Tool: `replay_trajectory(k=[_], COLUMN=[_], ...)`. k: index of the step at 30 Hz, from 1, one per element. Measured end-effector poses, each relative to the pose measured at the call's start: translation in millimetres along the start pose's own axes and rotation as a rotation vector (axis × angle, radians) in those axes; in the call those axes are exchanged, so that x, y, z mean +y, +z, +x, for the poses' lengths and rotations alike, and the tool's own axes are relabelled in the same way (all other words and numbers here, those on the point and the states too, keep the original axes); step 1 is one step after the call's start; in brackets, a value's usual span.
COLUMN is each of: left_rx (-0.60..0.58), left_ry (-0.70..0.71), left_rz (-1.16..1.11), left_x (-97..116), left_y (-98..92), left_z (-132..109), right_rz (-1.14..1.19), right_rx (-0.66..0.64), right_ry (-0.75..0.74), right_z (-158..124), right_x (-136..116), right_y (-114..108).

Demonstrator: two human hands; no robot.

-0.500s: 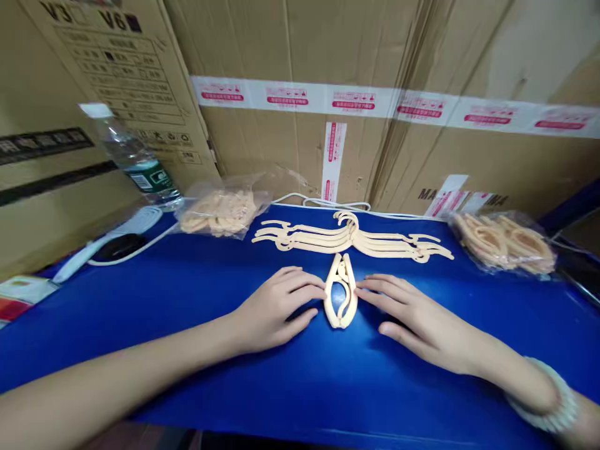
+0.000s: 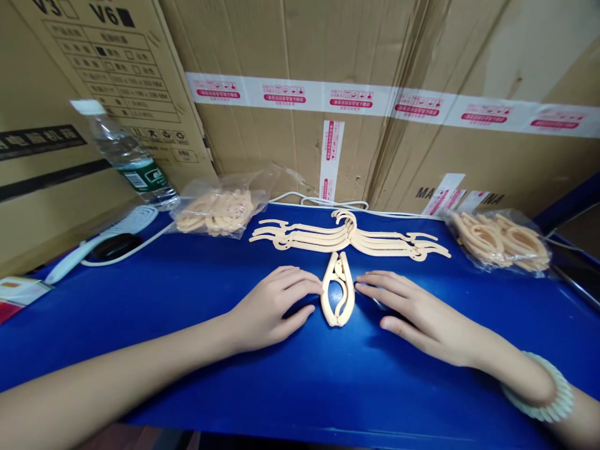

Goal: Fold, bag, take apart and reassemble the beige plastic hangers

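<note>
A folded cream plastic hanger (image 2: 349, 294) lies on the blue table between my two hands, its narrow end pointing away from me. My left hand (image 2: 276, 306) rests open on the left, fingertips touching or almost touching the hanger's edge. From the other side my right hand (image 2: 417, 315) reaches in, also open, its fingertips just beside the hanger with a slight gap. Just beyond it, several unfolded hangers (image 2: 319, 239) of the same kind lie stacked together, hooks pointing away.
Clear plastic bags of folded hangers lie at the back left (image 2: 215, 211) and the back right (image 2: 501, 242). A water bottle (image 2: 135, 162) leans at the left near a white-handled brush-like object (image 2: 79, 250). A white cable (image 2: 394, 214) runs along cardboard boxes (image 2: 262, 150) behind.
My right fingertips have come slightly away from the folded hanger. The whole view has shifted a little; the hanger and my left hand stay in place.
</note>
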State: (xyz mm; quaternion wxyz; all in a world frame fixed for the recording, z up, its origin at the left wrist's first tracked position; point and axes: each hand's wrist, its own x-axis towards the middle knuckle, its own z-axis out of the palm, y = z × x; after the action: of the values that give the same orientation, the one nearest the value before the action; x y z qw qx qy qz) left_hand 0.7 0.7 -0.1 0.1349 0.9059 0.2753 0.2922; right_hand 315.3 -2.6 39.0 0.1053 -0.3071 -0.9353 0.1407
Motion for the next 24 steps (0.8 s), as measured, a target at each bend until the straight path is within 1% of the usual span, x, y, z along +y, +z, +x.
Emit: replay_trajectory(k=[2,5,8,11,16,21,24], left_rx=[0.045,0.118,0.128,0.106,0.074,0.053,0.044], left_ry=[-0.041,-0.094,-0.042,0.014,0.049,0.056,0.056], left_rz=[-0.013,0.033,0.096,0.091,0.077,0.090,0.095], left_x=[1,1,0,-2,-3,-4,-4], left_y=[-0.6,-1.0,-0.1,1.4,2.2,1.2,1.2], left_z=[0,1,1,-2,-4,-4,-4], right_rz=[-0.033,-0.091,-0.112,-0.104,-0.115,-0.151,-0.176], right_rx=[0.092,0.261,0.367,0.411,0.465,0.524,0.549], right_ry=[0.023,0.106,0.196,0.247,0.287,0.333,0.327], right_z=[-1,-4,-7,-9,-11,-12,-11], right_x=[3,9,17,23,29,35,40], right_y=[-4,-12,-18,-20,-18,-21,-22])
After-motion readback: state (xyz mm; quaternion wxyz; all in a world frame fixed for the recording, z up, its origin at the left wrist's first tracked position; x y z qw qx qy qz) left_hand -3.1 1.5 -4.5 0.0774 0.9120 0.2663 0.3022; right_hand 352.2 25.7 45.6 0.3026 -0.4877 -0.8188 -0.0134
